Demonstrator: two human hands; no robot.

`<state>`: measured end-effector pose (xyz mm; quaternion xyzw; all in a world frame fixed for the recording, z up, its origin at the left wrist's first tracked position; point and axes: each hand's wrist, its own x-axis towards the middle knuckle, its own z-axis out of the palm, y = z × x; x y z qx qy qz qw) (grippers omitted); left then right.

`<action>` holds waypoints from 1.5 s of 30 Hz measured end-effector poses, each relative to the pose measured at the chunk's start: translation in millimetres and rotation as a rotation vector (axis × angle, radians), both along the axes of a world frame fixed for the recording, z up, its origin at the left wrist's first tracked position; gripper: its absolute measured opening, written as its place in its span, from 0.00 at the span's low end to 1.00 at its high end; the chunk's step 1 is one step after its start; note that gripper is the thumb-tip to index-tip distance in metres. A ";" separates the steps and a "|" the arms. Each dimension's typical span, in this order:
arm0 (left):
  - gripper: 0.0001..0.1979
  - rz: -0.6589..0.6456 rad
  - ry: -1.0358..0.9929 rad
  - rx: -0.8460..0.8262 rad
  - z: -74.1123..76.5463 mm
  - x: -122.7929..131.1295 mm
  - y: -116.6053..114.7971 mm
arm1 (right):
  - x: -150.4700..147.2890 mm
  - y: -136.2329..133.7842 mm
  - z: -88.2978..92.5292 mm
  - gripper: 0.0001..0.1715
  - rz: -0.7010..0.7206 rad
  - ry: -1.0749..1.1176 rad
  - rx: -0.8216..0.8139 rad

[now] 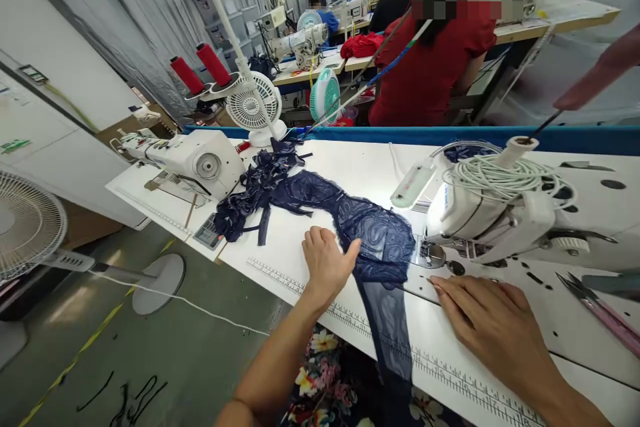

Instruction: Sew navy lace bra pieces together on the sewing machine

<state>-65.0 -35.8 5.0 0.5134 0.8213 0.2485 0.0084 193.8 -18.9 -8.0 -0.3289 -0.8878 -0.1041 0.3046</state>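
A navy lace bra [380, 240] lies on the white sewing table, its nearest cup reaching the needle area of the sewing machine [475, 213]. A sheer navy strip [390, 320] runs from it over the table's front edge toward my lap. My left hand [325, 260] rests at the cup's left side, thumb out against the lace and fingers spread on the tabletop. To the right of the cup, my right hand [490, 320] lies on the machine bed, fingers stretched out just in front of the presser foot. Nothing shows in its grasp. More gathered navy lace pieces [260, 180] trail off to the left.
Pink-handled thread snips [595, 307] lie on the right. A second sewing machine [190, 160] stands at left, with a small white fan [255, 103] and red thread cones [213, 65] behind. A person in red [420, 73] sits beyond the table. A floor fan [30, 227] stands left.
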 end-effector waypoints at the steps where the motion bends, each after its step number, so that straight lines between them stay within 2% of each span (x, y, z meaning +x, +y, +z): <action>1: 0.18 0.006 -0.023 -0.003 0.2 2.5 3.5 | 0.3 0.1 -0.1 0.17 0.016 -0.047 0.052; 3: 0.12 -0.004 -0.123 -0.007 2.2 1.4 6.6 | 1.5 0.6 -0.4 0.19 0.050 -0.150 0.176; 5: 0.11 -0.025 -0.242 -0.013 6.7 -7.7 3.1 | 2.7 1.4 -1.4 0.20 0.066 -0.148 0.208; 8: 0.12 -0.075 -0.370 -0.019 19.6 -28.2 -15.2 | 1.1 1.7 -2.6 0.18 0.112 -0.069 0.181; 10: 0.12 -0.138 -0.460 -0.021 34.1 -37.7 -34.2 | -4.2 -1.5 0.8 0.15 0.145 0.028 0.098; 12: 0.13 -0.266 -0.565 -0.060 53.5 -39.0 -55.0 | -13.3 -9.7 12.0 0.16 0.184 0.148 -0.033; 14: 0.11 -0.521 -0.683 -0.209 76.7 -32.8 -73.4 | -25.1 -23.1 32.2 0.21 0.253 0.232 -0.205; 16: 0.08 -0.767 -0.701 -0.366 100.9 -23.4 -85.4 | -37.4 -38.5 57.8 0.24 0.348 0.238 -0.439; 19: 0.09 -1.029 -0.699 -0.504 129.4 -12.8 -84.4 | -48.3 -54.9 89.7 0.30 0.477 0.125 -0.881; 21: 0.11 -1.102 -0.733 -0.573 136.0 -9.4 -70.3 | -45.6 -57.1 97.2 0.22 0.443 0.127 -1.076; 23: 0.13 -1.108 -0.789 -0.623 129.2 -7.2 -49.5 | -34.8 -52.6 92.2 0.14 0.323 0.213 -1.150; 24: 0.14 -1.102 -0.820 -0.634 121.1 -6.0 -38.5 | -27.5 -48.5 86.1 0.13 0.251 0.263 -1.148; 28: 0.12 -1.120 -0.940 -0.612 76.2 3.6 -5.6 | 1.1 -32.4 56.8 0.13 0.030 0.327 -1.072; 30: 0.12 -1.107 -0.990 -0.598 58.4 10.1 1.3 | 10.8 -30.3 47.2 0.13 0.000 0.312 -1.042; 32: 0.12 -1.108 -1.021 -0.600 48.0 15.0 3.7 | 17.2 -32.0 41.8 0.13 0.005 0.298 -1.000; 35: 0.13 -1.118 -1.042 -0.620 42.8 17.6 3.8 | 22.0 -36.7 37.3 0.16 0.012 0.285 -0.894; 39: 0.13 -1.112 -1.045 -0.618 43.1 16.7 2.3 | 22.3 -39.4 35.1 0.22 0.063 0.273 -0.778; 41: 0.13 -1.105 -1.021 -0.615 44.5 16.5 1.1 | 20.7 -39.4 37.8 0.23 0.084 0.275 -0.824; 45: 0.13 -1.133 -0.929 -0.615 51.4 14.6 -2.0 | 17.3 -39.7 50.7 0.23 0.069 0.298 -1.085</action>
